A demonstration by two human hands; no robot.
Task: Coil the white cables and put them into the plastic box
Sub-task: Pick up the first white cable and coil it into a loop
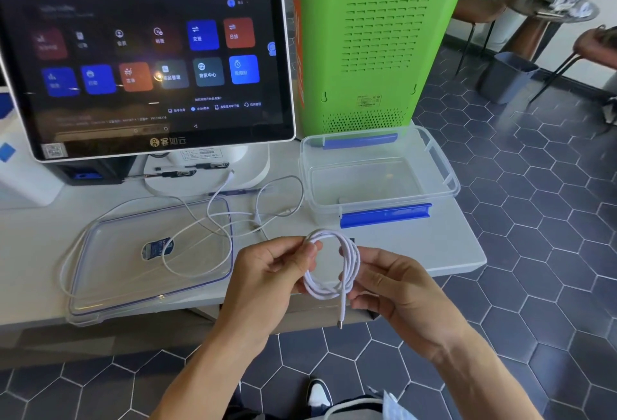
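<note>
On the white-framed touchscreen terminal [147, 56] we can read the logo "客如云" along the bottom bezel, with coloured tiles above it; "商家中心" shows on one dark tile, and the rest of the text is too small or blurred to make out. A QR code sits in the bezel's lower left corner. The tall green vented cabinet [377, 42] beside it carries a small label low on its back that we cannot read.

Our two forearms reach in from the bottom of the view and meet over the front edge of the white table [434, 246]. Our left hand [267, 273] has its fingers curled and pinches the top left of the coiled white cable [334, 266] between thumb and fingertips. Our right hand [394, 286] grips the coil's right side, thumb across the loops. The coil hangs upright between both hands, and its plug end dangles below.

The clear plastic box with blue clips [380, 179] stands open on the table, just beyond our hands and in front of the green cabinet. Its clear flat lid [110, 273] lies to the left with a small blue label on it. A loose white cable [207, 219] sprawls uncoiled across the lid and the tabletop, reaching toward the terminal's base.
</note>
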